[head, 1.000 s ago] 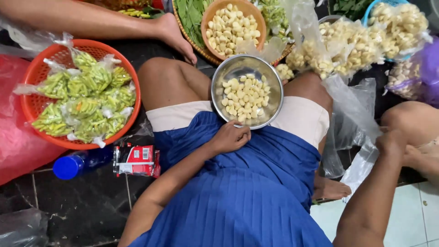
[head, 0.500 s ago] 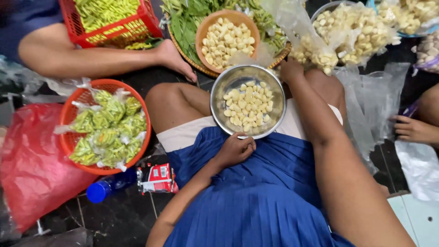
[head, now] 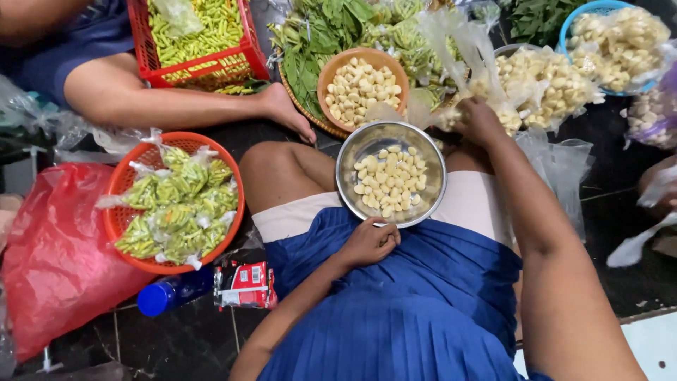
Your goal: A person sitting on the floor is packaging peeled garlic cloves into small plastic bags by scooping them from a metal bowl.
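Observation:
A steel bowl [head: 352,152] holding peeled garlic cloves [head: 389,180] rests on my lap, over a blue pleated skirt [head: 423,310]. My left hand [head: 370,243] curls against the bowl's near rim and grips it. My right hand [head: 481,121] reaches forward past the bowl, its fingers closed on a clear plastic bag of garlic [head: 451,116] at the edge of a pile of similar bags [head: 550,85]. The fingertips are partly hidden in the plastic.
Another person's forearm and hand [head: 282,106] lie across the floor by a red crate of green chillies [head: 197,42]. An orange basket of bagged chillies [head: 120,226], a red plastic bag [head: 56,261], a blue bottle [head: 169,293], a red packet [head: 243,286] and an orange bowl of garlic [head: 328,70] surround me.
My right hand has swung from the floor at my right side forward to the garlic bags. My left hand stays at the bowl's rim. My view has shifted forward.

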